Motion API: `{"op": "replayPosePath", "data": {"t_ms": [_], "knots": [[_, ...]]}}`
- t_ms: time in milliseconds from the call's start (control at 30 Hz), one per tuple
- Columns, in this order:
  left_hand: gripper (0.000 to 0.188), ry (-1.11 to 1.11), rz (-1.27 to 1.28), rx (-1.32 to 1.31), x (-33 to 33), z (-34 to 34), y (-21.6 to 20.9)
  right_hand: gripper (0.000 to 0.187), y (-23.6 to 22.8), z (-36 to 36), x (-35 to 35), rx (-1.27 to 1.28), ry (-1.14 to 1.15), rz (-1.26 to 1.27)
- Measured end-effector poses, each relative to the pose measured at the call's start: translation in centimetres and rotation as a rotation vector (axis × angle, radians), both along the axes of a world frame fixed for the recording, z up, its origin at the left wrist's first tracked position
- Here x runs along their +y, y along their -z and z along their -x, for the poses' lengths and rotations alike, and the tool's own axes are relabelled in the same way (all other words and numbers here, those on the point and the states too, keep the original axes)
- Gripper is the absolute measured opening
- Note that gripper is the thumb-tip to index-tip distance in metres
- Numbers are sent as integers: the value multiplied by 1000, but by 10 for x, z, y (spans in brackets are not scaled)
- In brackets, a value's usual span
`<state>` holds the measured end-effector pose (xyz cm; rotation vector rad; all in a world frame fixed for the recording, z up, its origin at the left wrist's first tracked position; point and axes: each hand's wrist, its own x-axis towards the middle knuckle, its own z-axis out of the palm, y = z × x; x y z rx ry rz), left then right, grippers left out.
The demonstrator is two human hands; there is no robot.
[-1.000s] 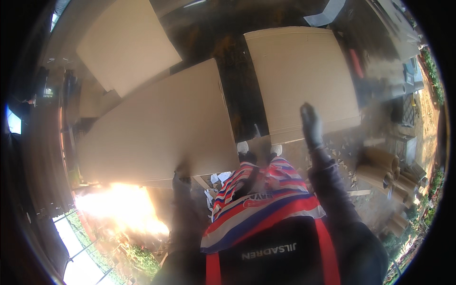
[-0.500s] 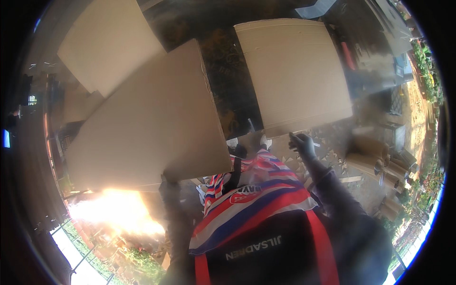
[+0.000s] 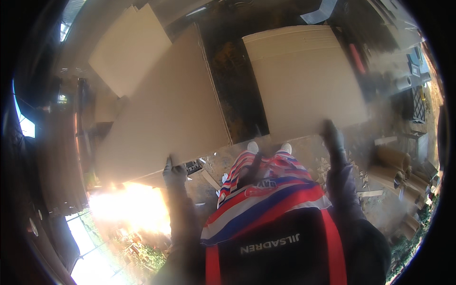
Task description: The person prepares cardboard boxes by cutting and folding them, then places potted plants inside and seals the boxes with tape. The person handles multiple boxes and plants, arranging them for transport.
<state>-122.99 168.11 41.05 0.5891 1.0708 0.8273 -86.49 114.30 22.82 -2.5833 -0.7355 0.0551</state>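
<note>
Two large brown cardboard sheets lie in front of me on a dark surface. My gloved left hand (image 3: pixel 175 175) grips the near edge of the left cardboard sheet (image 3: pixel 166 109), its thumb on top. The right cardboard sheet (image 3: pixel 304 80) lies flat, creased along its far side. My gloved right hand (image 3: pixel 334 137) is at that sheet's near edge, its fingertips overlapping the board. Blur hides how its fingers are set. Beyond the left sheet, and partly covered by it, is another cardboard piece (image 3: pixel 130 50).
A dark strip (image 3: pixel 237 90) separates the two sheets. Rolled cardboard tubes (image 3: pixel 392 159) and small scraps (image 3: pixel 323 166) lie on the ground at right. A red object (image 3: pixel 357 58) stands beyond the right sheet. Bright glare (image 3: pixel 130 209) fills the lower left.
My right hand has moved right along the near edge and now overlaps the right sheet. My left hand stays at the left sheet's edge. The whole view has shifted.
</note>
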Motion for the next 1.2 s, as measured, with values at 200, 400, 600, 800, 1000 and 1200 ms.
{"op": "replayPosePath", "data": {"t_ms": [200, 400, 600, 800, 1000, 1200], "knots": [[25, 317, -325, 100, -11, -35, 72, 45, -122, -3, 5, 32, 184, -13], [26, 172, 122, -268, -66, -99, 112, 31, -193, 30, 102, 713, 236, -960], [30, 415, 351, -200, -188, -146, 163, 39, -158, 88, 223, 1449, 207, -1056], [37, 777, 500, -140, -227, -125, 200, 53, -127, 126, 235, 1382, 284, -743], [45, 1088, 489, -38, -222, -89, 209, 44, -125, 128, 219, 1429, 317, -304], [61, 775, 307, -236, -142, 4, 105, 25, -139, 83, 183, 1388, 266, -904]]}}
